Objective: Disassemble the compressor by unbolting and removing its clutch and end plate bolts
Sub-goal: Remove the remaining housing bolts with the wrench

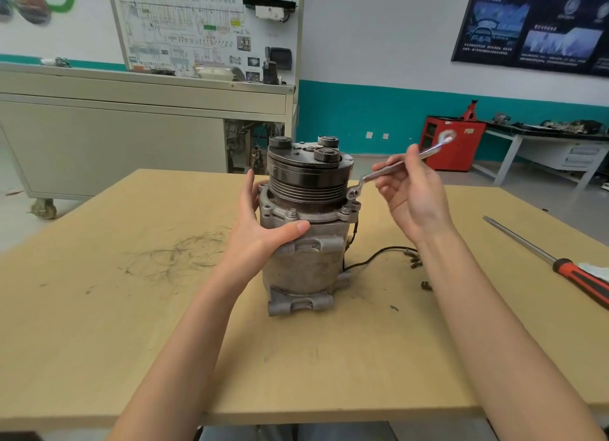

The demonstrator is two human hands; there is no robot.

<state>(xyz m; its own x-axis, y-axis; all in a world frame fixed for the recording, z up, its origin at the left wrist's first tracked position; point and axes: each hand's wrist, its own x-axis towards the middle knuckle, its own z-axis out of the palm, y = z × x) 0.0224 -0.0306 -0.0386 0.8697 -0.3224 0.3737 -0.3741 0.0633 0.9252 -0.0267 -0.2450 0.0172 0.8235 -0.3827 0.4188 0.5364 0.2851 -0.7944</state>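
Two hands on the compressor point(306, 266).
Our left hand point(263, 233) holds its side; our right hand point(412, 193) pinches a wrench point(395, 165) by a bolt point(346, 210).

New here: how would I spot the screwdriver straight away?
Start at the tan wooden table. Right of the grey compressor at its middle, by the table's right edge, lies the screwdriver. Only it has a red-and-black handle; the wrench is all silver.
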